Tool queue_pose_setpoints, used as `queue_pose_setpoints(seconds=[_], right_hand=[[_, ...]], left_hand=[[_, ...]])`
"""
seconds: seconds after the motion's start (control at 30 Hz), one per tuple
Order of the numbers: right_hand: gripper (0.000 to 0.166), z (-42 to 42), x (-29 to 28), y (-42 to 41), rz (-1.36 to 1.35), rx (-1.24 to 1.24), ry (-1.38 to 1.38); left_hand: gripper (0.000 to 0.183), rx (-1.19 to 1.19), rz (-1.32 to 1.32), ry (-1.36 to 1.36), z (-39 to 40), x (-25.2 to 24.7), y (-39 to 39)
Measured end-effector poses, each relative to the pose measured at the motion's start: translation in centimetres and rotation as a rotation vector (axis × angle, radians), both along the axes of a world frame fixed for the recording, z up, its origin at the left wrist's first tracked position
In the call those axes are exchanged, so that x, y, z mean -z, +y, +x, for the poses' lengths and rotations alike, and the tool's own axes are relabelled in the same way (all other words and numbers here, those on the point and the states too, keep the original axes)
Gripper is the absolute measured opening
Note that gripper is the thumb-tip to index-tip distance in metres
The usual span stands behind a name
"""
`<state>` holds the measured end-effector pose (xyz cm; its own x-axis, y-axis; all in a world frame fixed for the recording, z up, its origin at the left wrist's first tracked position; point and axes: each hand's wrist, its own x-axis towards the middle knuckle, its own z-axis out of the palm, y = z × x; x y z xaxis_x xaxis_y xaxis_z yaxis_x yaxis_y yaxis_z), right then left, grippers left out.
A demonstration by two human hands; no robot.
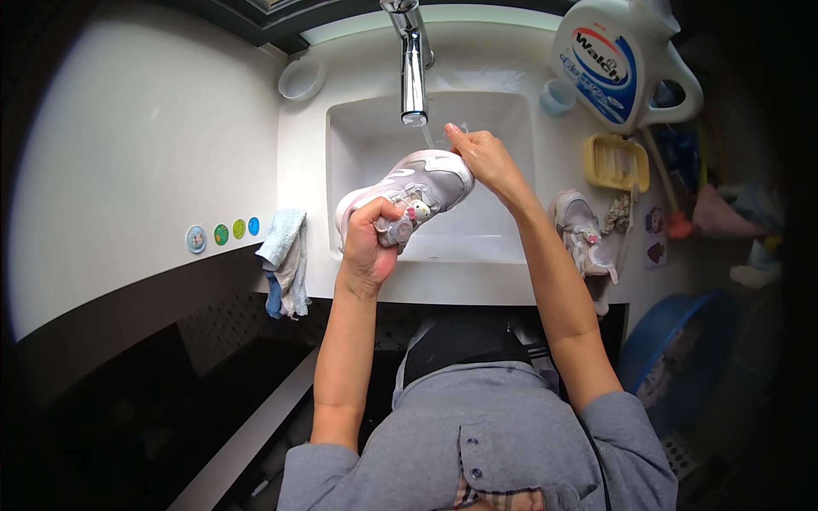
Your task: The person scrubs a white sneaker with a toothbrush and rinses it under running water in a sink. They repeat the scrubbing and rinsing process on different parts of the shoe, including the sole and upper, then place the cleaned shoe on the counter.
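My left hand (372,246) grips a small pale pink and white sneaker (441,175) near its tongue and straps, thumb on top. A white cat-face ornament with a pink bow sits on the shoe, beside my thumb. The shoe is held tilted above a white sink basin (473,246), toe towards the right. At the toe is my right hand (489,160), touching the shoe's edge; its fingers are partly hidden, so what they hold is unclear. Water (428,135) runs from a chrome faucet (414,70) just behind the shoe.
A matching sneaker (578,230) lies on the counter at right, near a yellow soap dish (615,163). Behind stand a Walch detergent jug (601,64) and a small cup (557,97). Cloths (285,255) hang over the left edge. A blue basin (664,358) is lower right.
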<state>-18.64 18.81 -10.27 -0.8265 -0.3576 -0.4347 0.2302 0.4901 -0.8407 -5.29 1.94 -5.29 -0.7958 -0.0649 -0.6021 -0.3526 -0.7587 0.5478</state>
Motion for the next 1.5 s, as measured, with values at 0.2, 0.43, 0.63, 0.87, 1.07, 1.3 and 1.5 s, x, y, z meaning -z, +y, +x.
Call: queue_pose_setpoints(seconds=[0.2, 0.43, 0.63, 0.87, 1.07, 1.3, 1.5], right_hand=[[0.057, 5.4, -3.3, 4.3, -0.737, 0.042, -0.252], [0.049, 6.2, -3.9, 6.4, -0.827, 0.179, -0.453], [0.057, 6.1, -3.8, 6.7, -0.850, 0.063, -0.630], [0.060, 8.6, -5.2, 6.1, -0.687, 0.054, -0.483], [0.061, 10.1, -2.7, 5.0, -0.564, 0.258, -0.209], [0.065, 10.2, -1.2, 3.4, -0.360, 0.150, 0.123], [0.075, 11.2, -1.7, 2.4, -0.121, 0.178, 0.237]], left_hand=[[0.036, 0.196, 0.499, 0.050, -1.3, 0.9, 0.2], [0.030, 0.247, 0.429, -0.045, -3.1, -0.3, 2.4], [0.028, 0.634, -0.138, 0.164, -1.5, -1.2, 1.8], [0.042, 0.803, -0.384, 0.237, -1.4, -1.0, 1.8], [0.039, 0.486, -0.312, 0.214, -3.1, 1.8, 2.0], [0.030, 0.205, -0.698, 0.217, -5.0, 4.8, 5.2], [0.047, 0.361, -1.317, -0.007, -8.5, 6.2, 4.8]])
